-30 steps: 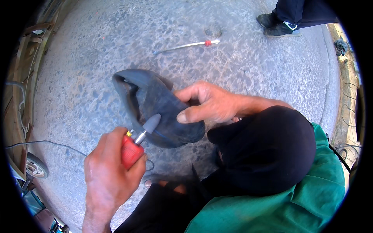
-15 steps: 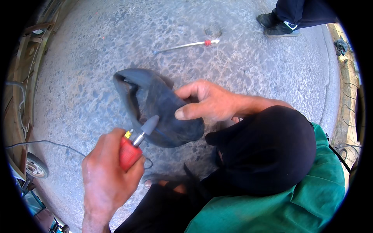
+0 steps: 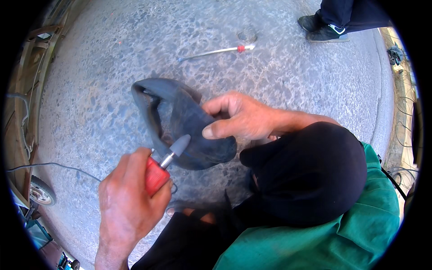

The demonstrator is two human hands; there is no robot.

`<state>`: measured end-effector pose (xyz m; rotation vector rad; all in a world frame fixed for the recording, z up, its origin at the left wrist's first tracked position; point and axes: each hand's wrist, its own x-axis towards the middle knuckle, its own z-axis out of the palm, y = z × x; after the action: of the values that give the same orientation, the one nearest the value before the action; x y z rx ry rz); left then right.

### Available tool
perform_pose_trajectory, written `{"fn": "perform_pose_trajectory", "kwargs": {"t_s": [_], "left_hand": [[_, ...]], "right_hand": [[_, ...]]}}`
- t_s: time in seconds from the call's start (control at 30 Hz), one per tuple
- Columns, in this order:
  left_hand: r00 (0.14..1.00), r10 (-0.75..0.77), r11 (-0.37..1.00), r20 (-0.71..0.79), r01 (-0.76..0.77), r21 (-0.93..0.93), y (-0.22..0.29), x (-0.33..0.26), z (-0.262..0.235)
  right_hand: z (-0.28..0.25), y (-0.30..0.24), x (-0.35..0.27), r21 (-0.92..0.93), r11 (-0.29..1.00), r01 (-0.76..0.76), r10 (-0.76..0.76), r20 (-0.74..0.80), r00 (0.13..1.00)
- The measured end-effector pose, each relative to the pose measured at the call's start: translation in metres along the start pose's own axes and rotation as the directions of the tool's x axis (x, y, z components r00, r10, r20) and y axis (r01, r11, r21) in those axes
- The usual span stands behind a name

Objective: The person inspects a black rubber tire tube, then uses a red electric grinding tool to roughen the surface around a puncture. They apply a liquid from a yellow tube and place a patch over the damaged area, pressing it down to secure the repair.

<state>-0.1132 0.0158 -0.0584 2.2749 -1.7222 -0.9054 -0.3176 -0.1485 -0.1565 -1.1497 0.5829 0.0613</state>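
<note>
My left hand grips a red-handled tool with a short metal shaft and a grey cone-shaped tip. The tip rests against a folded black rubber inner tube lying on the concrete floor. My right hand comes in from the right and pinches the tube's right side, thumb on top, holding the fold up. The tip meets the rubber just left of that thumb.
A thin metal rod with a red part lies on the rough concrete floor farther out. Another person's dark shoe stands at the top right. A thin cable and a small wheel are at the left. My black-clad knee and green garment fill the lower right.
Almost nothing has moved. The tool tip stays on the tube and shifts only slightly, and my right hand keeps its pinch on the rubber.
</note>
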Motion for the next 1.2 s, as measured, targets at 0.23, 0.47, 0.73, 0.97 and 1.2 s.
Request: {"fn": "perform_pose_trajectory", "kwargs": {"t_s": [0.23,0.47,0.73,0.97,1.2], "left_hand": [[1.000,0.009,1.000,0.000,-0.009,0.007,-0.0017,-0.0001,0.0014],[1.000,0.013,1.000,0.004,-0.013,0.001,-0.0019,0.0000,0.0018],[1.000,0.023,1.000,0.006,-0.023,-0.003,-0.0024,0.0007,0.0038],[1.000,0.002,1.000,-0.021,-0.002,-0.024,-0.0046,-0.0001,0.0010],[1.000,0.008,1.000,0.002,-0.007,-0.030,-0.0042,-0.0001,0.0011]], "right_hand": [[0.0002,-0.0015,-0.0006,0.000,1.000,-0.010,0.010,0.006,1.000],[0.0007,0.0003,0.0001,0.028,1.000,-0.003,0.002,0.009,1.000],[0.0001,0.0002,0.0014,0.016,1.000,-0.013,0.013,0.012,1.000],[-0.0010,0.0012,0.0021,0.051,0.999,-0.005,0.004,0.012,1.000],[0.0006,-0.0012,0.0015,0.055,0.998,0.005,-0.005,0.001,1.000]]}}
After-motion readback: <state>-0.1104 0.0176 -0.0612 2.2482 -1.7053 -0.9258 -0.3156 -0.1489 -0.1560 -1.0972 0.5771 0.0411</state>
